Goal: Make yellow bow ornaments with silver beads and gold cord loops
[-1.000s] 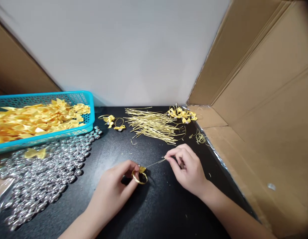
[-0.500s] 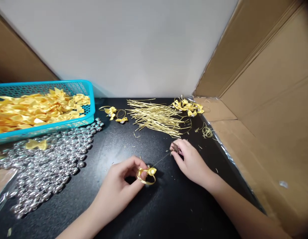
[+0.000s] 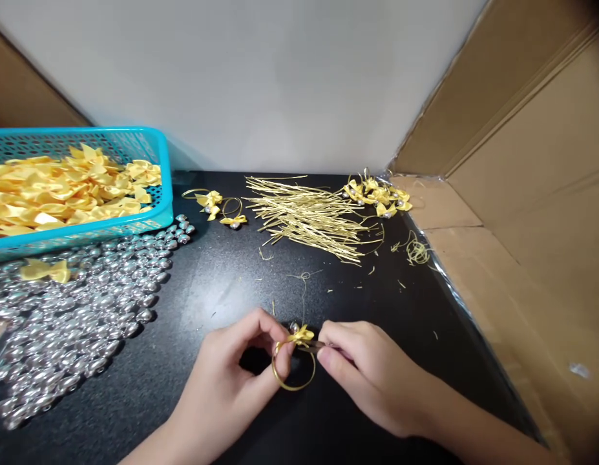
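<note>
Between its thumb and fingertips my left hand (image 3: 241, 371) pinches a gold wire ring with a yellow bow (image 3: 303, 334) on it. A silver bead (image 3: 294, 327) sits at the bow's far side, and a thin thread (image 3: 304, 297) runs from there to a loose curl on the table. My right hand (image 3: 371, 368) is closed around small dark snips (image 3: 315, 347); the tips are at the bow's right side, by the ring. Most of the snips is hidden in the fingers. Gold twist ties (image 3: 309, 219) lie in a pile beyond both hands.
On the left stands a turquoise basket (image 3: 164, 174) of yellow bows, with many silver beads (image 3: 100, 303) spread before it. Two bow rings (image 3: 234, 221) lie left of the ties; several more (image 3: 377, 194) cluster at the right, near tangled thread (image 3: 418, 250). Cardboard (image 3: 526, 129) borders the right side.
My right hand has come down and left to the bow with the snips, dropping the thread it pulled taut. The thread now lies slack on the table. The ring has tipped more upright.
</note>
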Demonstrator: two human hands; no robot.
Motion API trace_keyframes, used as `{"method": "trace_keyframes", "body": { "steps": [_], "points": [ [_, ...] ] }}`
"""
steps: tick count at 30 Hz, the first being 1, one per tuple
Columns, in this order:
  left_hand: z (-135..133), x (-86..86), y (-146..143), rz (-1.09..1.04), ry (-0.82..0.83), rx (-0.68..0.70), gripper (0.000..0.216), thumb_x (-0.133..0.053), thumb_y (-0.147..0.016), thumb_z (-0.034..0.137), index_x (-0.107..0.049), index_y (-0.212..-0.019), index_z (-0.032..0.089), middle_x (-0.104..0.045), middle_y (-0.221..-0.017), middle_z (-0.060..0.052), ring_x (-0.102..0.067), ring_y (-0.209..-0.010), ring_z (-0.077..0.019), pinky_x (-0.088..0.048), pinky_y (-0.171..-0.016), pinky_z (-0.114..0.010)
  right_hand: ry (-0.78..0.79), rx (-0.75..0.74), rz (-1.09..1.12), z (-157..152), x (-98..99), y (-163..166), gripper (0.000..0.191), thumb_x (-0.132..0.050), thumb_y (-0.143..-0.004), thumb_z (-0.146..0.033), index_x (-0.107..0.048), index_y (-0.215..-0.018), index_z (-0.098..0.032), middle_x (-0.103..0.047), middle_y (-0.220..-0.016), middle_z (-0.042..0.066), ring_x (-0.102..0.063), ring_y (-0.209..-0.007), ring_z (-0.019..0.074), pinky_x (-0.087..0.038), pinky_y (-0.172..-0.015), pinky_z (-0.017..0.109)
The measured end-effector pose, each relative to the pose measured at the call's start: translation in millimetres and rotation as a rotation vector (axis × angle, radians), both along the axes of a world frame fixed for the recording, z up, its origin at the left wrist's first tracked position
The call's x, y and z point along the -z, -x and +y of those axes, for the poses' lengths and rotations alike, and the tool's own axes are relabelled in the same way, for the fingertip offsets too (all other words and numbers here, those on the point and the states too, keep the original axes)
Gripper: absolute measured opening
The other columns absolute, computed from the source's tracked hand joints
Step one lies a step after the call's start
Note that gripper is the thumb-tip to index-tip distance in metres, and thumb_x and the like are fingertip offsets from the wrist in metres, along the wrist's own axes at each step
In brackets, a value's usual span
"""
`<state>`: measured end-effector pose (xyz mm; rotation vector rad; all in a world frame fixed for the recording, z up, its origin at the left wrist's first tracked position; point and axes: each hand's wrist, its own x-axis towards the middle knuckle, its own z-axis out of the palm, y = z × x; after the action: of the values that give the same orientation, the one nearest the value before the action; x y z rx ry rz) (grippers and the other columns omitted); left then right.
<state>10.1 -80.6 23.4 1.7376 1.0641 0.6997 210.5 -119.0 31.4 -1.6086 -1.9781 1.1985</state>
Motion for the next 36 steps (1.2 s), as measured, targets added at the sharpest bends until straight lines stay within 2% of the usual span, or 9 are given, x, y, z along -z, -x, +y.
{"method": "trace_keyframes", "body": {
  "steps": [13, 29, 36],
  "points": [
    [-2, 1.8, 0, -0.023, 0.001, -0.037, 0.014, -0.066, -0.079, 0.019, -0.057, -0.070, 0.022, -0.070, -0.067, 0.001, -0.065, -0.059, -0.0146, -0.050, -0.057, -0.021, -0.023, 0.012, 0.028, -1, -0.2, -1, 0.031, -0.047, -0.093, -0.031, -0.038, -0.065, -0.020, -0.044, -0.061, -0.004, -0.040, -0.056, 0.0113, -0.026, -0.055, 0.027],
    [-3, 1.2, -1, -0.014, 0.004, -0.015, 0.016, -0.066, -0.080, 0.020, -0.056, -0.068, 0.022, -0.071, -0.067, 0.002, -0.066, -0.060, -0.0132, -0.051, -0.057, -0.019, -0.030, 0.009, 0.102, 0, 7.3, 1, 0.033, -0.047, -0.094, -0.030, -0.035, -0.065, -0.020, -0.040, -0.060, -0.006, -0.038, -0.056, 0.0097, -0.026, -0.056, 0.025],
    [-3, 1.5, -2, -0.032, 0.015, -0.035, 0.017, -0.066, -0.080, 0.022, -0.056, -0.066, 0.021, -0.069, -0.064, 0.003, -0.064, -0.058, -0.0120, -0.050, -0.055, -0.017, -0.048, 0.061, 0.114, 0, 11.3, 5, 0.034, -0.046, -0.094, -0.030, -0.037, -0.063, -0.020, -0.038, -0.059, -0.006, -0.038, -0.055, 0.0095, -0.026, -0.054, 0.025]
  ]
}}
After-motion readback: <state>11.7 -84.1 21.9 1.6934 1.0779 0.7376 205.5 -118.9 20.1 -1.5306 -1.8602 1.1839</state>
